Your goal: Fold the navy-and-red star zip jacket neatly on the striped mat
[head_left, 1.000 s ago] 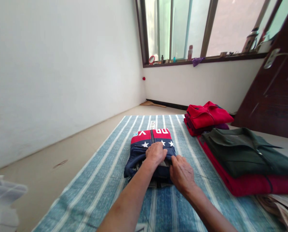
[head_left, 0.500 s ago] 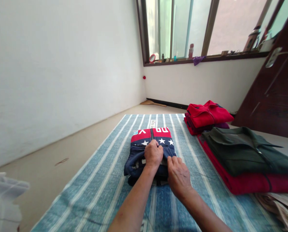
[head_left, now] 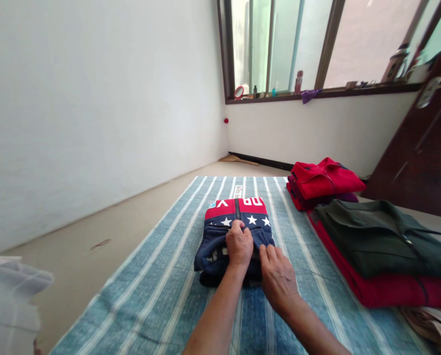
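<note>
A folded navy and red zip jacket with white stars and letters lies on the blue striped bedspread. My left hand is closed on the jacket's navy collar, near the middle by the zip. At the jacket's right near corner, my right hand pinches the edge of the collar, fingers bent over the cloth. The thumb of the right hand is hidden. Between my hands and the near edge, the collar opening shows a dark inside and a pale label.
To the right lie a folded dark green jacket on a crimson garment, and a red folded stack behind. Beige cloth sits at the near right. White sheer fabric hangs at the left. A wooden door stands at right.
The view has shifted slightly, so everything sits a little further right and lower. Both hands keep their hold on the jacket's collar, with almost no movement against it.
</note>
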Action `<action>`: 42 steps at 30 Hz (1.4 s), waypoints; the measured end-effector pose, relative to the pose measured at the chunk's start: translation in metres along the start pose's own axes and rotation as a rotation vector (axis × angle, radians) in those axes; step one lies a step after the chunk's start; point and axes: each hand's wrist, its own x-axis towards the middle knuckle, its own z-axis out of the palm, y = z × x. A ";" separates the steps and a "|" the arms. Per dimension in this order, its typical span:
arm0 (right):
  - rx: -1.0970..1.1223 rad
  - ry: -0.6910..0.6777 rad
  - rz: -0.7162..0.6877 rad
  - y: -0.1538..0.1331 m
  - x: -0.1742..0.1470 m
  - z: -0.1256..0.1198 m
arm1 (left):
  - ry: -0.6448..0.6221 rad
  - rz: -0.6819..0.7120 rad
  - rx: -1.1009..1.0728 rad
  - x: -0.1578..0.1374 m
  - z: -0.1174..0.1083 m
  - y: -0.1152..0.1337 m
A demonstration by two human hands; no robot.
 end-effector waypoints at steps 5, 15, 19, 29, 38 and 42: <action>0.060 -0.007 0.007 0.004 0.001 0.000 | 0.000 -0.014 -0.022 -0.001 0.000 0.000; 0.196 -0.151 -0.082 0.004 0.007 0.007 | -0.006 -0.036 -0.029 -0.001 0.001 -0.002; 0.241 -0.184 -0.060 0.008 0.008 -0.002 | -0.020 -0.041 -0.022 -0.002 0.001 0.000; 0.312 -0.093 -0.111 0.016 0.008 0.005 | -0.108 -0.077 0.096 -0.008 -0.013 0.012; 0.523 -0.138 -0.112 0.031 0.019 -0.011 | -0.074 -0.007 0.007 -0.029 -0.034 0.013; 0.637 -0.067 -0.061 0.046 0.032 -0.016 | -0.159 -0.056 -0.231 -0.064 -0.055 -0.010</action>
